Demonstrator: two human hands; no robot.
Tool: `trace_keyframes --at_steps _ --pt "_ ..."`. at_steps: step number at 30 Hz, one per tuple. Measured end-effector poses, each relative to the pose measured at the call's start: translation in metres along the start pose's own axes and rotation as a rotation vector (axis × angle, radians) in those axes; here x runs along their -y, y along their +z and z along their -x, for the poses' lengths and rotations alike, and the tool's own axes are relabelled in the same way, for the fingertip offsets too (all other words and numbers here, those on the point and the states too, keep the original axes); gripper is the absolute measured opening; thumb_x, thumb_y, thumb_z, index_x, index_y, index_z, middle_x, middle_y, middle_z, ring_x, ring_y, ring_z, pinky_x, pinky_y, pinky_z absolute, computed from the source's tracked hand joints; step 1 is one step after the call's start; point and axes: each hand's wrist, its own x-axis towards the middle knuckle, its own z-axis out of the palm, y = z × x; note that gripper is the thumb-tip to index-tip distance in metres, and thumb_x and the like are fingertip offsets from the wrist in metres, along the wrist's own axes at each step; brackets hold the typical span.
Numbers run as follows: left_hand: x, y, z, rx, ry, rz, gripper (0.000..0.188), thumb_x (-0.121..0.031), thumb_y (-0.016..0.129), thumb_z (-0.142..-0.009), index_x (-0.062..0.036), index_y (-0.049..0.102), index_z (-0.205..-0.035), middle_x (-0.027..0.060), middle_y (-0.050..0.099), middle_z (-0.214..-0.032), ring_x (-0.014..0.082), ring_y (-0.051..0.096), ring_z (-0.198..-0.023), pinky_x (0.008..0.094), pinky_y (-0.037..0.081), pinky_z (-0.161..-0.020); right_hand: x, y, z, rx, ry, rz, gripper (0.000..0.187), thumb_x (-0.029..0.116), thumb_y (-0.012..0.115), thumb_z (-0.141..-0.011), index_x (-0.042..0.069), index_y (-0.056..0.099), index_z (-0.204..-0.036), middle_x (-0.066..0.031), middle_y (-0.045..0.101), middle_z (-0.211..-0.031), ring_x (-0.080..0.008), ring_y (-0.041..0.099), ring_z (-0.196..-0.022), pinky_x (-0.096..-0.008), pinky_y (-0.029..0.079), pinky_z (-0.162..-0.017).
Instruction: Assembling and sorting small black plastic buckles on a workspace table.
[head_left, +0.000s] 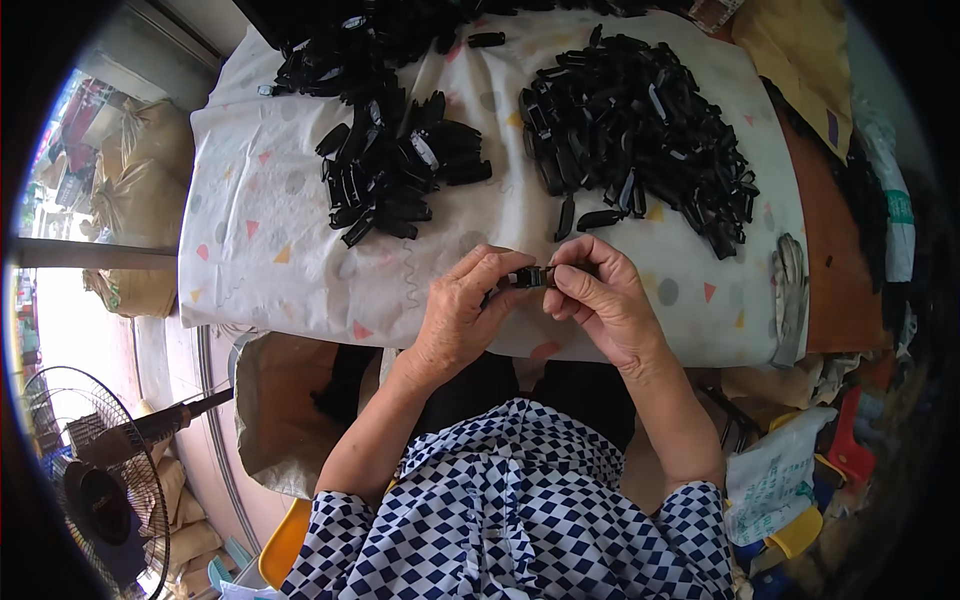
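Note:
My left hand (458, 312) and my right hand (608, 298) meet over the table's near edge. Between them is a small black plastic part (528, 277), long and narrow, with a notched middle. The left thumb and fingers close round one end of it. At the other end, my right thumb and fingers pinch; they cover that end, so its shape is hidden. Beyond my hands lie two heaps of similar black parts: a smaller left heap (385, 170) and a wide right heap (640, 130). A few pieces lie loose at the right heap's near side.
More black parts (330, 60) pile up at the far left. A patterned white cloth (260, 275) covers the table. Grey gloves (789, 290) lie at its right edge. A fan (95, 490) stands lower left, beside an open sack (285, 420). A white bag (780, 470) sits lower right.

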Motion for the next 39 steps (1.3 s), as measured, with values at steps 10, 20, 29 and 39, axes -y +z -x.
trace_keyframes --at_steps 10,20,29,39 --pt "0.001 -0.007 -0.001 0.003 0.130 -0.157 0.031 -0.004 0.072 -0.071 -0.0057 0.063 -0.100 0.0073 0.063 -0.086 0.0264 0.061 -0.078 0.0341 0.051 -0.068 0.002 0.001 -0.005 -0.008 0.107 0.059 0.012 0.008 0.066 -0.087 0.004 0.057 -0.093 -0.0017 0.059 -0.074 -0.0091 0.058 -0.057 -0.0206 0.047 -0.049" --pt "-0.006 -0.005 0.003 0.053 0.062 -0.177 0.029 -0.004 0.073 -0.069 -0.0036 0.063 -0.095 0.0075 0.061 -0.081 0.0264 0.059 -0.073 0.0348 0.049 -0.065 0.001 -0.001 -0.003 -0.011 -0.062 0.449 0.016 0.012 0.069 -0.086 0.005 0.056 -0.089 0.0013 0.056 -0.073 -0.0033 0.050 -0.057 -0.0171 0.041 -0.049" --pt "-0.025 -0.003 0.004 0.105 0.005 -0.145 0.024 -0.002 0.072 -0.072 -0.0022 0.062 -0.094 0.0088 0.059 -0.076 0.0252 0.058 -0.068 0.0332 0.048 -0.062 0.004 0.008 0.016 -0.057 0.158 0.145 0.014 0.014 0.065 -0.090 0.005 0.054 -0.089 0.0017 0.054 -0.072 -0.0031 0.048 -0.057 -0.0171 0.042 -0.048" --pt "-0.029 -0.005 0.011 0.187 -0.091 0.090 0.024 -0.007 0.073 -0.075 -0.0029 0.065 -0.097 0.0092 0.061 -0.096 0.0243 0.060 -0.089 0.0324 0.049 -0.076 -0.010 -0.009 0.022 0.134 0.326 -0.084 0.019 0.030 0.062 -0.092 0.012 0.055 -0.094 0.0002 0.059 -0.076 -0.0074 0.055 -0.058 -0.0162 0.036 -0.044"
